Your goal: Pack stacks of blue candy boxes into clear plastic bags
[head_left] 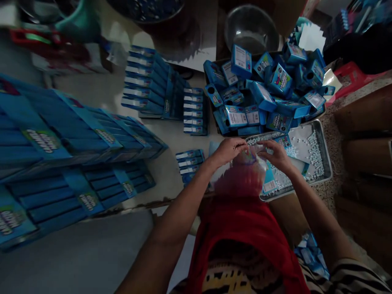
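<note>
And here we are in a small packing workshop, by the look of it! Look left: blue packs [43, 141] in matching print, piled in long rows, far more than any household keeps. Over on the right, a great jumbled heap of loose blue boxes [263, 90], and just below it a metal tray [328, 173] strewn with small pale pellets [315, 153]. There's a big steel bowl [252, 30] behind, brown cartons [361, 110] lining the speckled floor [329, 190], a worktable [161, 173] in the middle, and at its edge a red apron [235, 216] and a clear plastic bag [240, 179]: packing-bench stuff, all of it!
</note>
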{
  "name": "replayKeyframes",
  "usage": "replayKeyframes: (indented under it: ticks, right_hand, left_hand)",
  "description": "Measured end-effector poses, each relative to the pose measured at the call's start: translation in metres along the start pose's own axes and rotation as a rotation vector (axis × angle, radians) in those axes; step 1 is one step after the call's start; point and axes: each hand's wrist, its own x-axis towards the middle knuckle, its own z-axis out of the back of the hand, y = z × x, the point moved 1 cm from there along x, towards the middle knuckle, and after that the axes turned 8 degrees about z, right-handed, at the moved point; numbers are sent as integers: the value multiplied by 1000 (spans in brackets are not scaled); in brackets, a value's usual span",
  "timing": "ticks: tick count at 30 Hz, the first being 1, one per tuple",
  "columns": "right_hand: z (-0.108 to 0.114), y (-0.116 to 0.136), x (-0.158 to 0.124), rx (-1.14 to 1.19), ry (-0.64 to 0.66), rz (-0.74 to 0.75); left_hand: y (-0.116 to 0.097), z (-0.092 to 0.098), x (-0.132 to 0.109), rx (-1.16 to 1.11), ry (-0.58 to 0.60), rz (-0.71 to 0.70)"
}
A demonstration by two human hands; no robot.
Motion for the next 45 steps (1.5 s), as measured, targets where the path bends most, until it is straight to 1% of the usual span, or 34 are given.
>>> replayKeyframes:
  ticks: [2, 4, 8, 11, 14, 16, 18, 22, 23, 25, 29, 31, 36, 37, 39, 41, 42, 45]
  right_hand:
    - [3, 1, -2, 62, 12, -102]
    - [4, 4, -5, 140, -2, -172]
    - [5, 14, -11, 244, -55, -191]
    - [7, 19, -16, 198, -86, -197]
    - [9, 19, -21, 110, -97, -248]
    - [9, 16, -25, 69, -74, -294]
    - [8, 12, -29, 81, -26, -346]
    - [7, 9, -37, 211, 98, -458]
    - [6, 10, -39, 237, 123, -478]
    - [6, 11, -41, 254, 149, -499]
    - [5, 12, -42, 223, 170, -483]
    - [3, 12, -42, 154, 186, -428]
    - [-3, 6, -41, -142, 175, -206]
    - [-4, 2, -41, -169, 162, -177]
    - [-4, -5, -41, -182, 123, -135]
    - [-4, -10, -41, -180, 114, -137]
    - [-5, -12, -41, -196, 141, -157]
    - [-9, -6, -40, -385, 255, -221]
  left_hand:
    - [0, -2, 1, 24, -4, 37]
    - [1, -5, 2, 36, -7, 69]
    - [1, -12, 0, 4, 39, 103]
    - [3, -16, -1, -4, 63, 120]
    - [3, -19, -2, 71, 55, 93]
    - [0, -21, -4, 125, 43, 50]
    - [-6, -25, -9, 163, 16, 12]
    - [-14, -40, -24, 282, -140, -30]
    - [-14, -45, -27, 315, -156, -55]
    - [-12, -55, -31, 350, -134, -116]
    - [-3, -70, -28, 311, -77, -156]
    - [2, -73, -22, 307, -43, -157]
    - [9, -71, -7, 278, 103, -114]
    - [11, -69, -7, 285, 107, -106]
    - [15, -66, -10, 340, 63, -91]
    - [21, -65, -16, 409, 14, -80]
    - [26, -66, -18, 422, 10, -76]
    - [39, -69, -18, 372, 69, -85]
